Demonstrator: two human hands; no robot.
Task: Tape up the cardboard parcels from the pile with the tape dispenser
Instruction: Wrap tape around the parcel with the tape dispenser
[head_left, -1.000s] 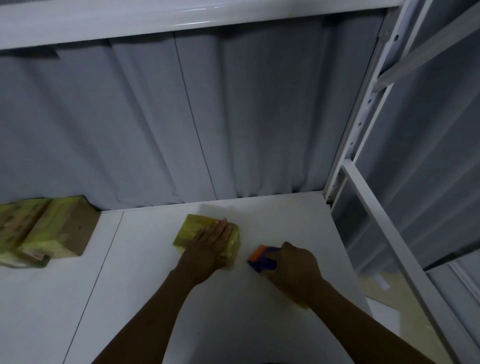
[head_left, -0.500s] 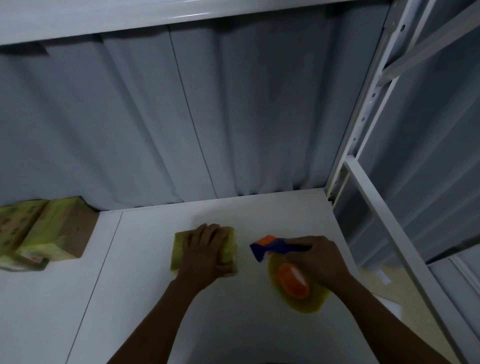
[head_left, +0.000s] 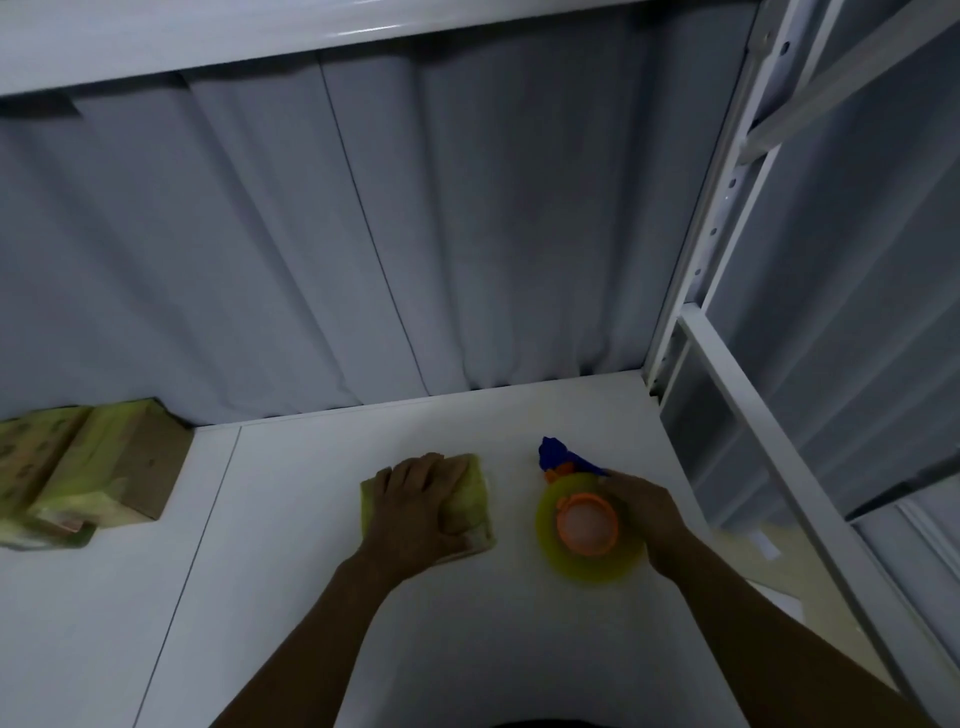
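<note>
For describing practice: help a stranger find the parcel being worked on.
Start at the white table. Near its middle one small parcel lies under the left hand, beside the tape dispenser. Unlike the pile at the far left, it lies alone.

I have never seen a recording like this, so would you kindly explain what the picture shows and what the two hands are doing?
There is no machine here: a person wears one camera on the head, looking down at their own bare hands. The left hand lies on top of a small cardboard parcel on the white surface. The right hand grips a tape dispenser with a yellowish roll, beside the parcel and not touching it. More parcels sit piled at far left.
</note>
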